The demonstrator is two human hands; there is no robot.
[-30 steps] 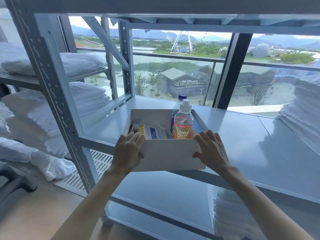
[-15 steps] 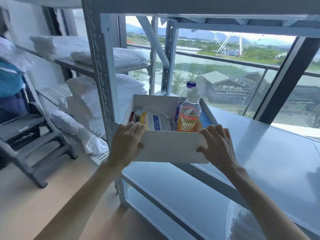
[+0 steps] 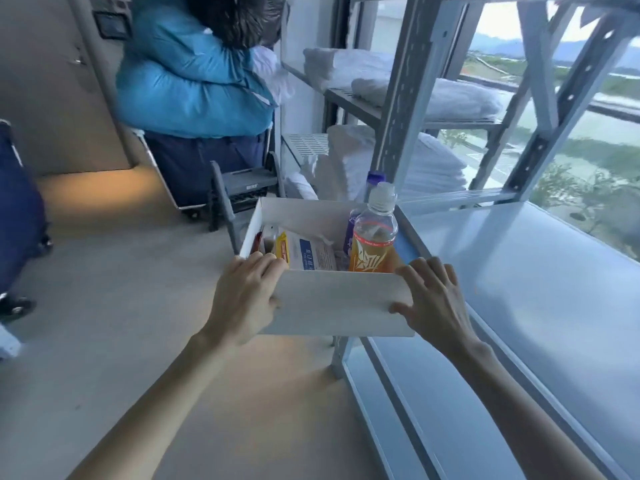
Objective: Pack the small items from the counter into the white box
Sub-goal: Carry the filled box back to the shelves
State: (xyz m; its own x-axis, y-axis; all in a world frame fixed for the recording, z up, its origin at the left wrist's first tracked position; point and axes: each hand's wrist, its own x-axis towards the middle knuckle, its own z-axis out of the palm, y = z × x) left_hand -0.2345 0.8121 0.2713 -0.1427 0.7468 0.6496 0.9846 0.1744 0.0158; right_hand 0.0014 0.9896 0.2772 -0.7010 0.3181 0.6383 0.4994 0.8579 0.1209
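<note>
I hold the white box [image 3: 337, 303] in the air with both hands, off the left end of the grey shelf [image 3: 540, 271]. My left hand [image 3: 244, 296] grips its near left corner, my right hand [image 3: 433, 299] its near right corner. Inside stand an orange drink bottle [image 3: 373, 237] with a clear cap and, behind it, a purple-capped bottle [image 3: 375, 178]. A white packet with blue print [image 3: 311, 254] and small yellow and red packets [image 3: 282, 247] lie at the box's left side.
The metal rack's upright post [image 3: 408, 91] rises just behind the box. Folded white linen [image 3: 426, 95] fills the shelves beyond. A person in a blue jacket [image 3: 194, 77] stands at the upper left by a grey step stool [image 3: 242, 195]. A dark blue case [image 3: 17, 216] is at the far left.
The box has come off the shelf and swung left, out past the rack's post, over the floor. My view has turned left with it; both hands keep their grip.
</note>
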